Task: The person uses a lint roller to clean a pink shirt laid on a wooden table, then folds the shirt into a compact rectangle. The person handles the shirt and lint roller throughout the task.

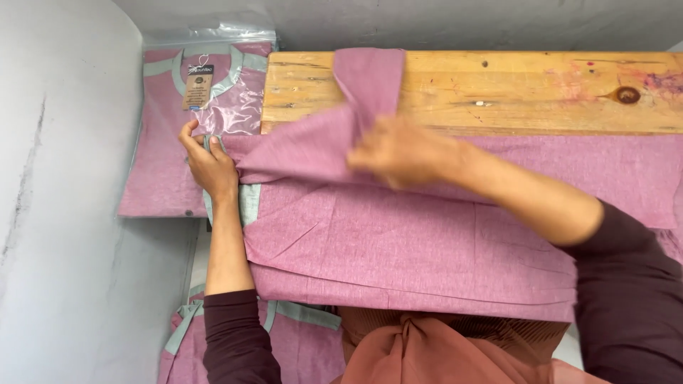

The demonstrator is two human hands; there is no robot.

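A pink garment (398, 242) is spread below the wooden board (498, 89), one sleeve lifted over the board's near edge. That sleeve fold is pinched in the closed grip of the right hand (402, 153); the grey-trimmed neckline left of the board is pinned by the left hand (210, 167), fingers closed on it. The cloth is judged light, soft and limp, best taken at seams and trim.

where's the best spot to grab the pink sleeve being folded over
Probably at its free cuff end, coming from above at the wooden board side: that end lies loose on the board, while the right hand pinches the fold and the left hand pins the neckline.
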